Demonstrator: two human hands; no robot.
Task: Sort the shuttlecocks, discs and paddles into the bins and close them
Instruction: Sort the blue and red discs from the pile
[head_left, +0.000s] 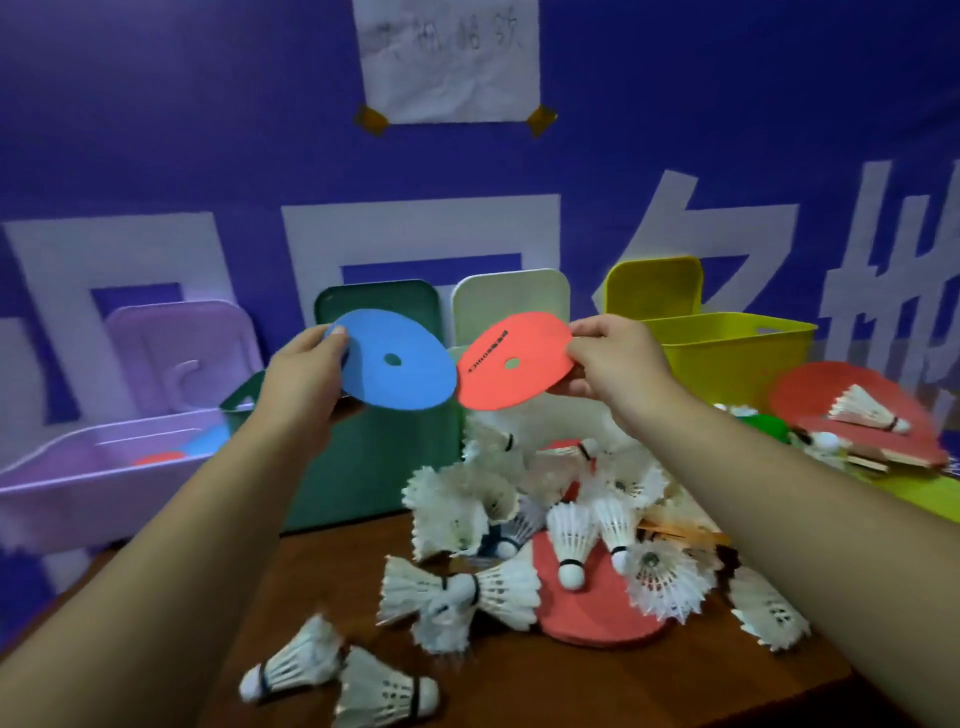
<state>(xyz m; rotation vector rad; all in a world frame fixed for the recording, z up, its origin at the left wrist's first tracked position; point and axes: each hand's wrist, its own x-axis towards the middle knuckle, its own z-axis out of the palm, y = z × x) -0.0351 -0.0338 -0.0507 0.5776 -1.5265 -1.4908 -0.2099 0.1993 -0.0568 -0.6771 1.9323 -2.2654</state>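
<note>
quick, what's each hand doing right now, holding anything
Left hand: pinches the blue disc by its edge.
Right hand: pinches the red disc by its edge.

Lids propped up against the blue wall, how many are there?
4, in a row: a purple lid far left, a green lid next, a cream lid in the middle, a yellow lid at right. I see no others.

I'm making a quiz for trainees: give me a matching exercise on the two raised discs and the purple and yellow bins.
1 blue disc
2 red printed disc
3 purple bin
4 yellow bin

A rightmost in the row
B held by left hand
C has discs inside
D held by right hand

Pairs: 1-B, 2-D, 3-C, 4-A
</note>
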